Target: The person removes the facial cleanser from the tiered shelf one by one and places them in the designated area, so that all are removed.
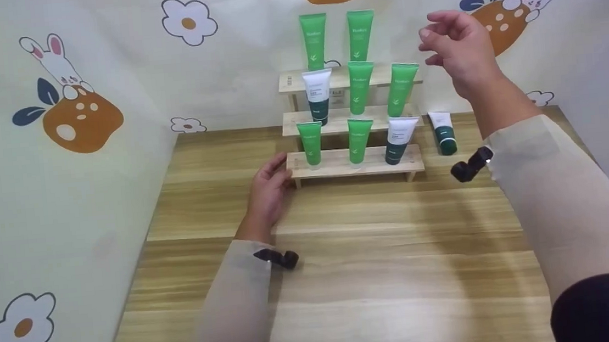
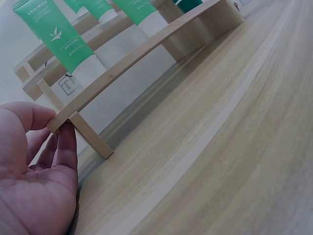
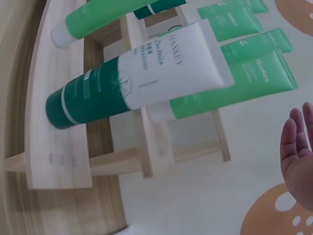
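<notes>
A three-tier wooden display rack (image 1: 359, 170) holds several squeeze tubes standing on their caps. At the left end of its lowest tier, my left hand (image 1: 269, 193) pinches the board; the left wrist view shows the thumb above and fingers beneath the board's end (image 2: 61, 119). My right hand (image 1: 462, 50) is raised in the air to the right of the top tier, fingers loosely bent around nothing. Two green tubes (image 1: 314, 40) occupy the top tier. The middle tier carries a white-and-dark-green tube (image 1: 319, 97) and two green ones (image 1: 361, 89). Below are two green tubes (image 1: 357, 141) and a white-and-dark-green one (image 1: 401, 140).
Another white-and-dark-green tube (image 1: 443, 133) is on the wood-grain table (image 1: 345, 255), just right of the rack. Behind and beside the table hangs a pale backdrop (image 1: 241, 77) printed with rabbits, oranges and flowers.
</notes>
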Demonstrator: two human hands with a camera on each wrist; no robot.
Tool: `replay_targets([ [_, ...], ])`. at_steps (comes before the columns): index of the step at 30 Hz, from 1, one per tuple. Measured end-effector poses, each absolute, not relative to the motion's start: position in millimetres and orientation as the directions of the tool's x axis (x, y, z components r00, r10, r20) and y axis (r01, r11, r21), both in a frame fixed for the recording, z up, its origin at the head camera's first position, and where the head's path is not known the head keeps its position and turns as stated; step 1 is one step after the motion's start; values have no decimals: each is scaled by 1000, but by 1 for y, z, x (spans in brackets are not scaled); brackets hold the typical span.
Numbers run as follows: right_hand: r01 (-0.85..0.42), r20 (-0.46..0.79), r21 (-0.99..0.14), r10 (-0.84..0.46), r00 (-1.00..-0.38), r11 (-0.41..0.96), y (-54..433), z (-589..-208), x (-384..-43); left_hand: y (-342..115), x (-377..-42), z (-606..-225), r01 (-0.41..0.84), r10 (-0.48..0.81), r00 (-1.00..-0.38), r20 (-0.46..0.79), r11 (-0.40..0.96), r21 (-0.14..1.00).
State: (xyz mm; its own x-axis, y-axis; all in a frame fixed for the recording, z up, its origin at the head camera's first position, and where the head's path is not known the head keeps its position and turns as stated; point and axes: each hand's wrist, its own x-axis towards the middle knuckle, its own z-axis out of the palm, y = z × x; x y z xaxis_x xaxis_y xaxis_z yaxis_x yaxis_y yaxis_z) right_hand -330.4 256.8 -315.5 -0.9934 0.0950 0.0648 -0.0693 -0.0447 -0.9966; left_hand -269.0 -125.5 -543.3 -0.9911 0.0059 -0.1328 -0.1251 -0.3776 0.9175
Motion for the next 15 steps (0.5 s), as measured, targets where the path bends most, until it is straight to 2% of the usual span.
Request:
replay_targets([
  [7, -78, 78, -997, 10, -997, -9, 237, -301, -341, -128, -272, -543, -131, 5, -990, -140, -370, 920],
  [15, -11, 3, -992, -71, -997, 122, 221, -294, -356, -127, -268, -544, -131, -1, -990, -140, -347, 929],
])
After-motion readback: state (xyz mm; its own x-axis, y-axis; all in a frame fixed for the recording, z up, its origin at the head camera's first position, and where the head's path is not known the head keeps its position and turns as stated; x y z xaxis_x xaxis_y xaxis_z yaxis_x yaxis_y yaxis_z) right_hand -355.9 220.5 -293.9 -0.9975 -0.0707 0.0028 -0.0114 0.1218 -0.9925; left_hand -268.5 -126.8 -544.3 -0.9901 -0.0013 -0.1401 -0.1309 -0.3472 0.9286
